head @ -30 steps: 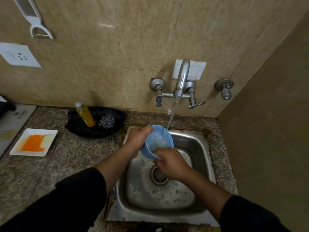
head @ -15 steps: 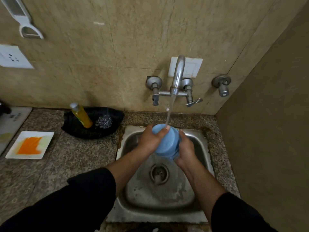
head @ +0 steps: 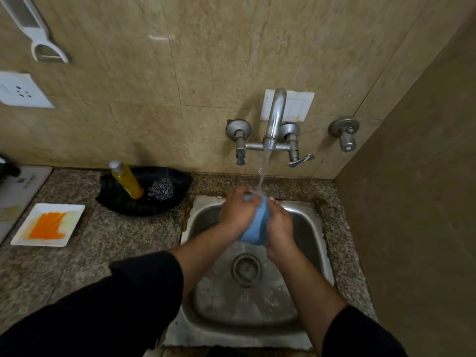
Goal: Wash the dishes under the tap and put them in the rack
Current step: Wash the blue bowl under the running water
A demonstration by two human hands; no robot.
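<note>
Turned since before, bowl (head: 257, 228) clasped between curled left hand (head: 238, 212) and right hand (head: 279, 225) under tap (head: 275, 119), over sink (head: 315, 228); bottle (head: 127, 180), scourer (head: 162, 189) at worktop's back edge; pale blue, wet.

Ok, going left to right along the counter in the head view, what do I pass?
White plate → yellow bottle → steel scrubber → left hand → blue bowl → right hand.

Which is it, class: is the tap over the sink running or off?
Running. A stream of water falls from the tap onto the blue bowl, which the left hand and right hand grip over the sink.
</note>
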